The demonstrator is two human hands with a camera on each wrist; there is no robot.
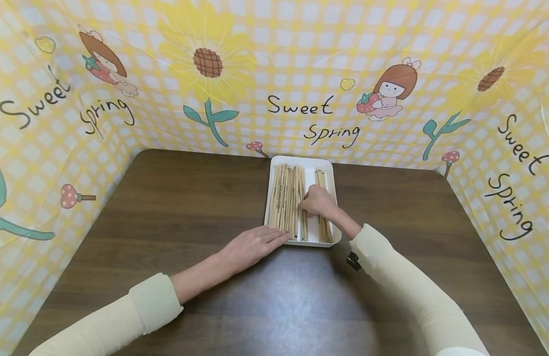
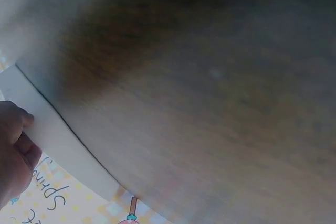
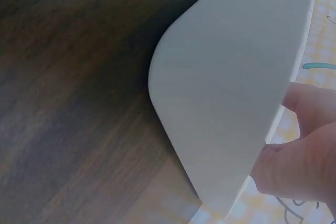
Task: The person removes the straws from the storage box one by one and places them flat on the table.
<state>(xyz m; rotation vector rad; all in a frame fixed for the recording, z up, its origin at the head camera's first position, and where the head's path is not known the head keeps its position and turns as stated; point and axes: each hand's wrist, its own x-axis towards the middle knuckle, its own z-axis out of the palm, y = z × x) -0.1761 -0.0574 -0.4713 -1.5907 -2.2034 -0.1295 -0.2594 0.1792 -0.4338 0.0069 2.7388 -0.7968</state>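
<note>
Where sticks (image 1: 283, 198) are laid: white tray (image 1: 310, 176) on the counter (image 1: 190, 198)
Left hand (image 1: 252, 244): laid straight-fingered at the tray's near corner
Right hand (image 1: 319, 201): sticks pinched
Sticks: judged light, stiff, snappable; best gripped mid-length
</note>
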